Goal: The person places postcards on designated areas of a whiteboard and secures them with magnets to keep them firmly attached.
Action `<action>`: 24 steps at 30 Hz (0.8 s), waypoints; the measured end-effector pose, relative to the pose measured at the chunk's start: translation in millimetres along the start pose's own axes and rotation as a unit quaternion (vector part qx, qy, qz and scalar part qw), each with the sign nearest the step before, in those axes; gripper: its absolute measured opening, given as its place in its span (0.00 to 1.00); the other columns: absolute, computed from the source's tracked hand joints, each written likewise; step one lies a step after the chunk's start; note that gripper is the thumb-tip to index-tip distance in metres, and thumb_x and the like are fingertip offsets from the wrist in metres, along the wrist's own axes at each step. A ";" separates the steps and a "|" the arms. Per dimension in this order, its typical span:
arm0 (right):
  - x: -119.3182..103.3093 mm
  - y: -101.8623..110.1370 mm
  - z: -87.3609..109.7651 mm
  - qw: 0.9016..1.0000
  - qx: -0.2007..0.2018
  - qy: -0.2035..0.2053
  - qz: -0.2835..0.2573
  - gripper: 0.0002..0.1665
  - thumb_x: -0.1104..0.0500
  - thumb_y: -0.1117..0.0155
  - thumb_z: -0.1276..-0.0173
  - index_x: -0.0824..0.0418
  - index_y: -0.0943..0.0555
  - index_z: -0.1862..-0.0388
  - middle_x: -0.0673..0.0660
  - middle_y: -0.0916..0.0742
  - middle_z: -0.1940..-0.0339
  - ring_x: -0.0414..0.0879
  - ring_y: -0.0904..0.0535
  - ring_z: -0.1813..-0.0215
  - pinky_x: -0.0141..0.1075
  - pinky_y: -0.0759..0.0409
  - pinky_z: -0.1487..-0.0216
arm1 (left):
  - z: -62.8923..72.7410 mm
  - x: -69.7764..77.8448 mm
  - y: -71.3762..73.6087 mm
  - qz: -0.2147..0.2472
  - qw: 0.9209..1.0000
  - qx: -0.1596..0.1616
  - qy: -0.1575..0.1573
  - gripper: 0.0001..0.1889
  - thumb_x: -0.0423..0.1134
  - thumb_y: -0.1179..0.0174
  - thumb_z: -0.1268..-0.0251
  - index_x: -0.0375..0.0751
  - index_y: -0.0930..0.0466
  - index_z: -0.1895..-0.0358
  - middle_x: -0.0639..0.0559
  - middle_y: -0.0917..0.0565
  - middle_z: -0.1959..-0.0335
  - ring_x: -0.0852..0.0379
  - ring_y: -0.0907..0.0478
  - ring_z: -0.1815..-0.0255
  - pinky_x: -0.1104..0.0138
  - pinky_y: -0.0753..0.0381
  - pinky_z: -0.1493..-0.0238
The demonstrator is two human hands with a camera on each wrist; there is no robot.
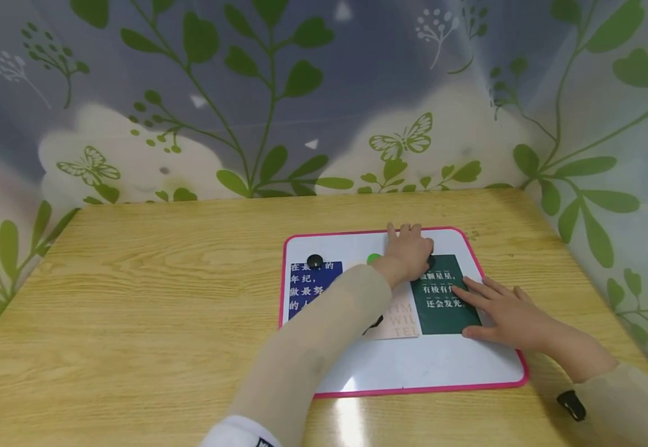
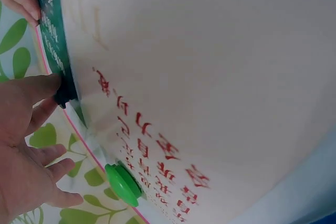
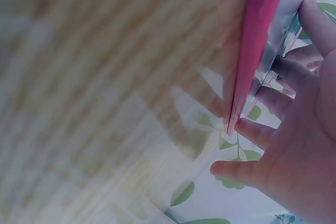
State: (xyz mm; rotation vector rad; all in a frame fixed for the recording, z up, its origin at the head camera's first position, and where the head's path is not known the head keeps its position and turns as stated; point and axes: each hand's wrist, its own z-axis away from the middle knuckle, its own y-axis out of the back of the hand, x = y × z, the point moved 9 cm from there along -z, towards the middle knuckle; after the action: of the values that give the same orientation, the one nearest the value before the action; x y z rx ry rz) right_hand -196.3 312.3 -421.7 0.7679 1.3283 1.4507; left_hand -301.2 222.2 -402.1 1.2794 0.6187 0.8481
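Note:
My left hand (image 1: 407,251) reaches across to the top of a dark green card (image 1: 447,316) printed with white characters. In the left wrist view, its thumb and index finger pinch a black round magnet (image 2: 66,92) at that card's upper edge, while the other fingers stay spread. The right hand (image 1: 511,313) lies with extended fingers at the card's right side, thumb near its lower right corner. Under the card is a whiteboard (image 1: 413,366) with a pink frame, lying flat. My left forearm hides part of the middle pale card (image 1: 402,316).
At the whiteboard's left is a blue card (image 1: 315,282) under another black magnet (image 1: 315,261). A green magnet (image 1: 374,257) sits at the pale card's top. The wooden table (image 1: 133,310) extends leftward. Leaf-patterned fabric (image 1: 301,93) rises behind and at the sides.

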 end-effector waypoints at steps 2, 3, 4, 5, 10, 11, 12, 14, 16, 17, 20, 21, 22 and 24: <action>0.5 -0.7 -0.9 1.000 0.000 0.001 0.000 0.46 0.34 0.38 0.46 0.52 0.35 0.31 0.66 0.33 0.30 0.71 0.41 0.33 0.75 0.44 0.45 | 0.4 -0.4 -1.2 -0.004 1.000 0.000 0.002 0.20 0.51 0.46 0.33 0.60 0.28 0.39 0.52 0.38 0.30 0.52 0.44 0.29 0.48 0.54 0.27; 0.8 -1.0 -1.3 1.000 0.000 0.001 -0.001 0.46 0.34 0.38 0.46 0.52 0.35 0.31 0.66 0.33 0.30 0.71 0.42 0.33 0.75 0.44 0.45 | 0.8 -0.7 -2.0 -0.007 1.000 -0.001 0.004 0.20 0.51 0.47 0.33 0.60 0.29 0.38 0.53 0.38 0.30 0.52 0.44 0.29 0.48 0.54 0.27; 1.0 -1.4 -1.7 1.000 -0.001 0.001 -0.002 0.46 0.34 0.38 0.46 0.52 0.35 0.31 0.66 0.33 0.30 0.71 0.42 0.33 0.75 0.44 0.45 | 1.2 -1.0 -3.0 -0.009 1.000 -0.002 0.004 0.21 0.52 0.47 0.33 0.60 0.30 0.38 0.52 0.39 0.29 0.53 0.44 0.29 0.48 0.54 0.27; 1.1 -1.6 -2.1 1.000 -0.001 0.002 -0.003 0.47 0.34 0.38 0.46 0.52 0.35 0.31 0.66 0.33 0.30 0.71 0.42 0.33 0.75 0.44 0.45 | 2.1 -1.1 -3.8 -0.013 1.000 -0.004 0.003 0.22 0.53 0.48 0.33 0.60 0.31 0.37 0.53 0.39 0.29 0.53 0.45 0.29 0.49 0.54 0.27; 1.7 -0.5 -6.9 1.000 -0.006 0.004 -0.011 0.48 0.33 0.37 0.46 0.55 0.35 0.31 0.67 0.33 0.31 0.72 0.41 0.33 0.75 0.44 0.45 | 11.3 -6.1 -5.8 -0.012 1.000 -0.015 -0.009 0.27 0.58 0.50 0.34 0.59 0.37 0.32 0.52 0.46 0.26 0.52 0.50 0.27 0.48 0.54 0.27; 2.1 0.3 -7.8 1.000 -0.006 0.002 -0.015 0.49 0.33 0.37 0.46 0.56 0.35 0.31 0.68 0.33 0.31 0.72 0.41 0.34 0.75 0.44 0.45 | 14.3 -8.2 -5.0 -0.009 1.000 -0.013 -0.012 0.29 0.59 0.50 0.34 0.59 0.38 0.32 0.52 0.46 0.26 0.52 0.50 0.26 0.48 0.54 0.27; 2.6 1.5 -8.6 1.000 -0.005 0.000 -0.017 0.50 0.33 0.38 0.46 0.58 0.36 0.31 0.69 0.33 0.31 0.73 0.41 0.34 0.75 0.44 0.45 | 17.5 -11.1 -4.0 -0.005 1.000 -0.009 -0.016 0.30 0.60 0.51 0.34 0.59 0.40 0.31 0.51 0.47 0.25 0.51 0.51 0.25 0.47 0.54 0.27; 4.4 4.1 -10.5 1.000 -0.004 -0.009 -0.024 0.51 0.32 0.39 0.45 0.60 0.37 0.31 0.70 0.34 0.31 0.74 0.42 0.34 0.74 0.45 0.45 | 24.6 -19.2 -2.0 0.005 1.000 0.000 -0.020 0.33 0.62 0.52 0.35 0.58 0.43 0.29 0.51 0.49 0.25 0.50 0.52 0.25 0.47 0.55 0.27; 5.8 5.9 -9.5 0.999 -0.001 -0.021 -0.037 0.51 0.32 0.41 0.43 0.62 0.39 0.30 0.72 0.36 0.31 0.74 0.44 0.33 0.74 0.47 0.43 | 33.5 -27.8 -2.0 0.014 1.000 0.009 -0.025 0.35 0.65 0.55 0.35 0.56 0.47 0.27 0.50 0.50 0.24 0.49 0.54 0.24 0.45 0.56 0.27; 6.4 6.5 -9.1 0.999 -0.001 -0.026 -0.043 0.51 0.32 0.42 0.41 0.62 0.40 0.29 0.72 0.37 0.30 0.75 0.46 0.32 0.74 0.48 0.43 | 37.9 -32.7 -2.5 0.019 0.999 0.013 -0.027 0.37 0.66 0.56 0.35 0.56 0.49 0.27 0.49 0.51 0.24 0.48 0.56 0.24 0.45 0.57 0.27; 6.5 8.9 -7.3 0.997 -0.001 -0.033 -0.064 0.49 0.34 0.45 0.38 0.62 0.44 0.28 0.72 0.40 0.28 0.75 0.51 0.31 0.75 0.55 0.41 | 52.5 -47.5 -3.9 0.037 0.999 0.021 -0.032 0.40 0.68 0.59 0.36 0.53 0.53 0.25 0.47 0.54 0.24 0.46 0.59 0.23 0.42 0.60 0.28; 6.2 9.9 -6.6 0.997 0.000 -0.032 -0.071 0.48 0.34 0.46 0.37 0.61 0.45 0.27 0.72 0.41 0.28 0.75 0.52 0.30 0.75 0.57 0.41 | 57.6 -52.2 -4.2 0.046 0.998 0.022 -0.033 0.41 0.69 0.59 0.36 0.53 0.54 0.25 0.46 0.54 0.24 0.45 0.60 0.23 0.42 0.61 0.28; 6.0 10.5 -6.3 0.997 0.002 -0.032 -0.077 0.48 0.35 0.47 0.36 0.60 0.46 0.27 0.71 0.42 0.27 0.75 0.53 0.30 0.75 0.58 0.41 | 62.4 -56.9 -4.8 0.053 0.998 0.026 -0.033 0.42 0.69 0.60 0.36 0.52 0.55 0.25 0.46 0.55 0.23 0.45 0.61 0.23 0.41 0.62 0.28; 4.7 11.5 -5.5 0.996 0.008 -0.028 -0.082 0.47 0.35 0.48 0.35 0.59 0.47 0.26 0.71 0.43 0.27 0.75 0.55 0.29 0.75 0.61 0.41 | 72.5 -65.3 -5.1 0.067 0.997 0.031 -0.032 0.42 0.69 0.60 0.37 0.51 0.56 0.25 0.45 0.55 0.23 0.44 0.62 0.23 0.40 0.64 0.29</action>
State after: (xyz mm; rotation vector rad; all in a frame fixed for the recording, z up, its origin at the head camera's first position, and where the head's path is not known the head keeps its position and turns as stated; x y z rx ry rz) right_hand -205.7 315.7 -412.4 0.6875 1.3298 1.2819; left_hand -278.8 127.2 -396.3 1.4108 0.5158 0.9015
